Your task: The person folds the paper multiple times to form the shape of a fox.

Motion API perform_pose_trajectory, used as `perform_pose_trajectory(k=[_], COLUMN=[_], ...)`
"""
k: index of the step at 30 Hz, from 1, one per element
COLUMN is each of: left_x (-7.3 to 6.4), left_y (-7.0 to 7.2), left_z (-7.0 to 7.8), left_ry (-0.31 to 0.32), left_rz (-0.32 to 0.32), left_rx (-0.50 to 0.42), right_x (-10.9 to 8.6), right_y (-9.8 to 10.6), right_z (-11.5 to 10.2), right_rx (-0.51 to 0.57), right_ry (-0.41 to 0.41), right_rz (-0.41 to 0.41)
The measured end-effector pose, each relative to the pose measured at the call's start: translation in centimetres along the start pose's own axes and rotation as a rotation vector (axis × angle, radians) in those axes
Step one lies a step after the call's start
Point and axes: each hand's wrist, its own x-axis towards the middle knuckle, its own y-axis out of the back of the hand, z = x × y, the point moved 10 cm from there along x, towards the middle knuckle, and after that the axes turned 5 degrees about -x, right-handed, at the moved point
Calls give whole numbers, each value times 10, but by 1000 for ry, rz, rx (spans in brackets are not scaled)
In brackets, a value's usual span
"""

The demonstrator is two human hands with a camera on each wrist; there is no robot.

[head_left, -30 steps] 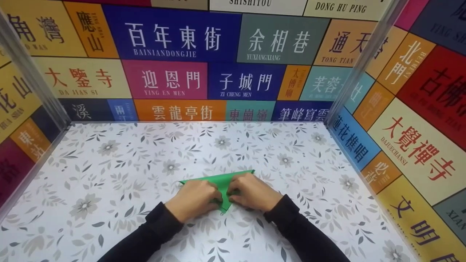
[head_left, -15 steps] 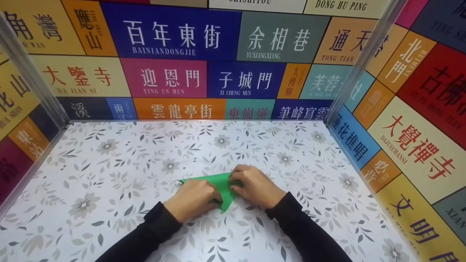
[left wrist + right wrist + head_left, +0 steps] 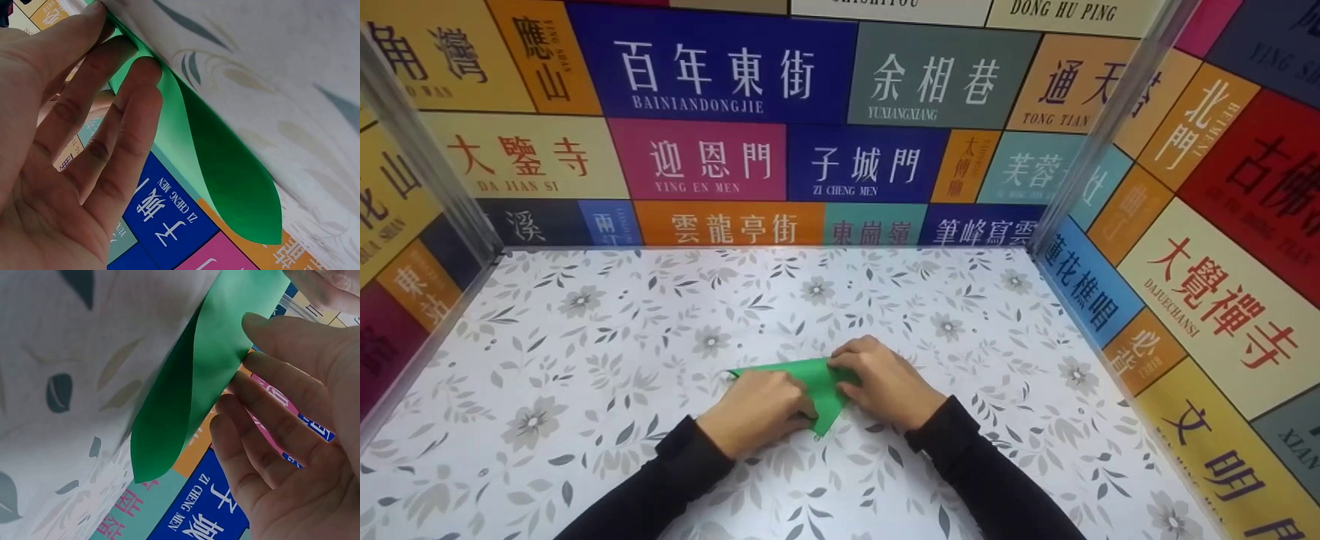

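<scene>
A sheet of green paper [image 3: 821, 397] lies folded over on the patterned tabletop, tapering to a point on its near side. In the head view my left hand [image 3: 761, 412] covers its left part, thumb and forefinger pinching near that point. My right hand [image 3: 885, 382] is at the far right of the sheet. In the right wrist view its thumb [image 3: 267, 329] lies over the paper while the fingertips meet the folded edge. An end of the paper [image 3: 236, 185] curls up as an open loop in the left wrist view. The right corner is hidden under my right hand.
White cloth [image 3: 607, 330] with grey flowers and leaves covers the tabletop. Colourful panels with printed place names [image 3: 712, 75] stand behind it and at both sides, with clear corner strips [image 3: 1080, 142] where they meet.
My right hand has shifted from the middle of the paper up and right to its far edge, uncovering the centre and covering the right corner. The left hand stays nearly still.
</scene>
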Motion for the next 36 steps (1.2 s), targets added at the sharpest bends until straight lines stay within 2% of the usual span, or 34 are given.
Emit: perform_pose_trajectory(k=[12, 22, 28, 36], left_x=[0, 1, 1, 2], left_y=[3, -4, -8, -11], left_z=[0, -3, -8, -15], left_ry=[-7, 2, 5, 33], left_rz=[30, -19, -41, -52], left_rx=[-36, -112, -124, -155], right_x=[0, -2, -2, 0], right_y=[-1, -1, 2, 6], right_z=[-1, -1, -2, 0], right_rx=[-4, -2, -11, 5], right_ry=[2, 16, 28, -1], right_rz=[-7, 7, 30, 33])
